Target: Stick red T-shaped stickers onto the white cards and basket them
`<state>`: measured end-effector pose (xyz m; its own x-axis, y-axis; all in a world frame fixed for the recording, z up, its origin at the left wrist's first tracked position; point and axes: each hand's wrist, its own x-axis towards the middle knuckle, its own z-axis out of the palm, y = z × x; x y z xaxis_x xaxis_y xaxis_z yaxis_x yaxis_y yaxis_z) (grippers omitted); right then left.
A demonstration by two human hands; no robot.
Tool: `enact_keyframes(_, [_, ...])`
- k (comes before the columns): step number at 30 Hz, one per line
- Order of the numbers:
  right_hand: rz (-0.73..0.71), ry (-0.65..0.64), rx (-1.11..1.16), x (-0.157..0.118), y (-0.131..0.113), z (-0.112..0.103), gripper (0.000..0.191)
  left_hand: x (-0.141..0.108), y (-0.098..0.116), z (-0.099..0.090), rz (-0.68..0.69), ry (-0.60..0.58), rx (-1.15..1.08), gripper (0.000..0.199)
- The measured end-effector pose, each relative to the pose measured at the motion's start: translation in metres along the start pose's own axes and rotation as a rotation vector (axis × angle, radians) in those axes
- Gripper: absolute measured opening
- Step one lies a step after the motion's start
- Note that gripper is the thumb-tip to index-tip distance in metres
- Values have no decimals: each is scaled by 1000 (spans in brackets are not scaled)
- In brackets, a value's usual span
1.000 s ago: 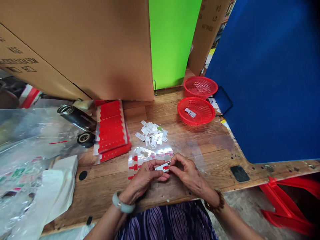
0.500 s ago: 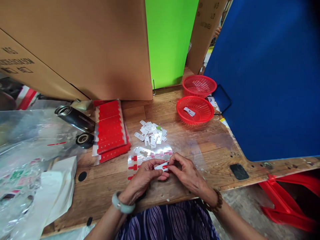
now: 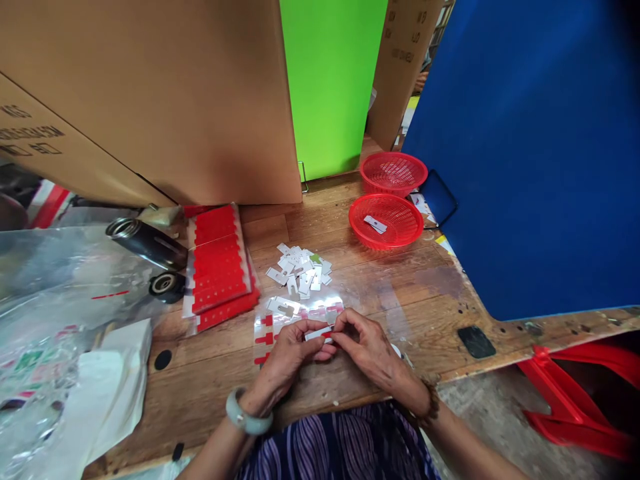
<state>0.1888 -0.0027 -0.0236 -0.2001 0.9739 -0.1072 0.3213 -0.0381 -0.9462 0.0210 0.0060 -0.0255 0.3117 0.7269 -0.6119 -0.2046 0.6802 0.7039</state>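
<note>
Between my hands is a small white piece [image 3: 316, 333] with a bit of red at its right end. My left hand [image 3: 295, 353] grips its left part between thumb and fingers. My right hand [image 3: 364, 347] pinches at the red bit on the right end. Just beyond my left hand lies a clear sheet with red shapes [image 3: 263, 339], partly under the hands. A few white pieces [image 3: 284, 306] rest on that sheet's far edge. Farther off is a loose pile of white pieces [image 3: 303, 267], one with a green mark.
Two red baskets [image 3: 400, 233] [image 3: 393, 172] stand at the back right, white pieces in the nearer one. Stacked red sheets [image 3: 220, 257], a dark flask [image 3: 147, 245] and its lid [image 3: 167, 285] are left. Cardboard [image 3: 215, 100], green [image 3: 333, 87] and blue panels [image 3: 540, 160] rise behind.
The view has shifted slightly. The white piece is turned a little in my fingers, and less of its red part shows. Both hands keep their grip.
</note>
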Motion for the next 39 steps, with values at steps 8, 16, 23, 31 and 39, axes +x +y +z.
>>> enact_keyframes(8, [87, 103, 0, -2, -5, 8, 9, 2, -4, -1, 72, 72, 63, 42])
enact_keyframes(16, [43, 133, -70, -1, -8, 4, 11, 3, -4, -2, 71, 76, 69, 46])
enact_keyframes(23, [27, 79, -93, 0, -1, 4, 11, 2, -4, 1, 53, 84, 88, 42])
enact_keyframes(31, [-18, 127, -248, -1, -2, 6, 12, 2, -5, 5, 54, 116, 39, 47])
enact_keyframes(39, [-26, 118, -251, 1, 3, 8, 11, -2, -2, 7, 47, 127, 39, 47])
